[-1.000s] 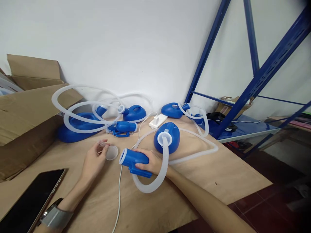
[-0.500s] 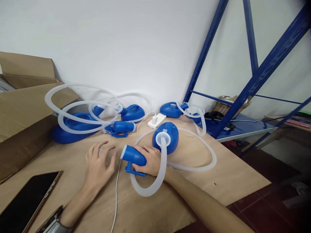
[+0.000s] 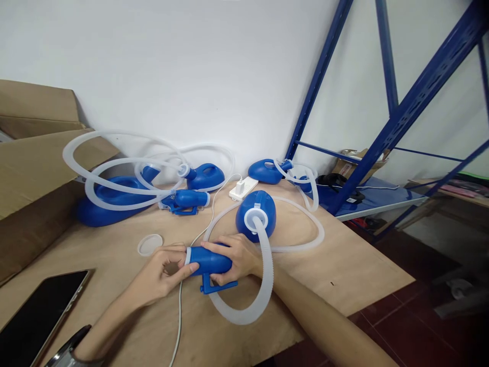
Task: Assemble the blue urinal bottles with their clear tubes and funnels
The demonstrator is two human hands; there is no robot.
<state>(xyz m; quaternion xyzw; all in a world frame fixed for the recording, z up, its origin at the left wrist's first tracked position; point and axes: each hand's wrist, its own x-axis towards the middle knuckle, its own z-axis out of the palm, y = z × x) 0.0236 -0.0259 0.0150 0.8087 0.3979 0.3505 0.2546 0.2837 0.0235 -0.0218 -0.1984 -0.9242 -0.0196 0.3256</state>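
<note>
My right hand (image 3: 240, 260) is wrapped round a blue plastic urinal funnel (image 3: 210, 260) with a white rim and a hinged blue bracket underneath. Its white-rimmed end points left, where my left hand (image 3: 164, 272) grips the rim between thumb and fingers. A translucent ribbed hose (image 3: 263, 285) loops below my right hand. It runs up into the white collar of a blue urinal bottle (image 3: 269, 214) just behind that hand. On the table, left of my left hand, lies a round whitish cap (image 3: 150, 245).
Several more blue bottles and funnels with coiled hoses (image 3: 110, 178) stand along the wall. An open cardboard box (image 3: 42, 158) and a phone (image 3: 42, 316) are at left. A white charger (image 3: 240, 187) and cable (image 3: 180, 311) sit mid-table; a blue metal rack (image 3: 344, 186) stands right.
My left hand has moved right and closed on the funnel's white rim, uncovering the round cap. The funnel, in my right hand, has come slightly lower.
</note>
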